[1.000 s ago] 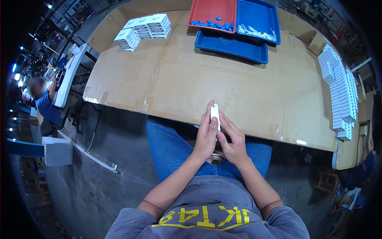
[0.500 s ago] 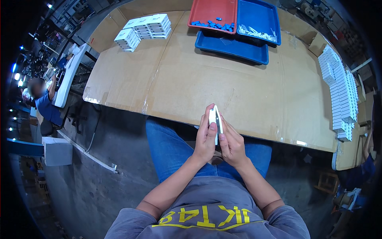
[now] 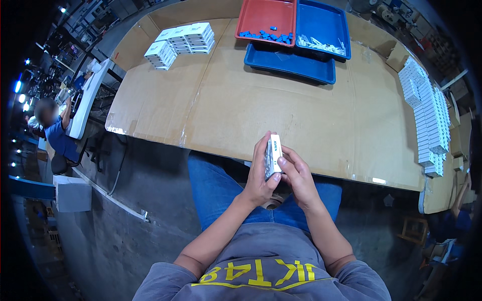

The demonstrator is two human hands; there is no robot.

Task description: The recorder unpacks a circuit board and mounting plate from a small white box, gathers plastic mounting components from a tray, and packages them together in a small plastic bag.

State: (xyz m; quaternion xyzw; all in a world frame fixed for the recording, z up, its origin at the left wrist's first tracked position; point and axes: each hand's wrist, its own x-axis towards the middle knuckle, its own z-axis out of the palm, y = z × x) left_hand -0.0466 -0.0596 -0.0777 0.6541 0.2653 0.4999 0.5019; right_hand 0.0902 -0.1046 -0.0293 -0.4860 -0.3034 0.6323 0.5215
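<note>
A small white plastic casing [image 3: 276, 152] is held upright between my two hands, just past the table's near edge and above my lap. Its narrow white face with dark print is turned up, and a greyish side shows on the left. My left hand [image 3: 257, 176] is closed around the casing's left side, with the thumb low at its bottom end. From the right, my right hand [image 3: 301, 184] grips it, the thumb pressed on the white face. My fingers hide the casing's right side.
On the cardboard-covered table [image 3: 226, 115], white cases [image 3: 181, 39] stand stacked at far left. A red tray [image 3: 266, 15] holds blue pieces; a blue tray [image 3: 321, 22] holds white strips. Before them lies another blue tray [image 3: 288, 64]. White units [image 3: 429, 118] line the right edge. People sit left and right.
The casing has been turned in my hands: earlier it showed an edge with a dark gap between two white parts, now a printed white face. My right thumb has shifted onto that face.
</note>
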